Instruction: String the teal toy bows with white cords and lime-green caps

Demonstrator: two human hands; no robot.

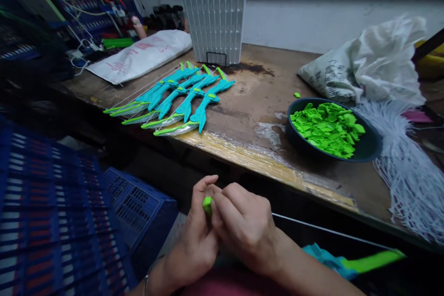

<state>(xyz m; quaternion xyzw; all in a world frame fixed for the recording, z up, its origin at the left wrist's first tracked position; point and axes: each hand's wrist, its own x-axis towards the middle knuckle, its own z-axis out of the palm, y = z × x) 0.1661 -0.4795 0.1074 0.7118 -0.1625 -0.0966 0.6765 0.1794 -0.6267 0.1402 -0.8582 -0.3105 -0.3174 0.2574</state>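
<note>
Both my hands meet below the table's front edge. My left hand (196, 236) and my right hand (244, 224) pinch together on a small green plastic piece (207, 204); fingers of both are closed around it. A thin white string (329, 230) runs from my right hand out to the right. A teal and green toy bow (347, 262) lies by my right forearm. On the table, a row of several finished teal toy bows (180, 99) lies side by side. A dark bowl (369, 148) holds many green plastic pieces (328, 128).
A bundle of white strings (405, 166) lies right of the bowl, with a white sack (367, 69) behind. A white ribbed bin (215, 9) stands at the back. Blue crates (52, 212) stand on the left. The worn wooden table (263, 101) has a taped front edge.
</note>
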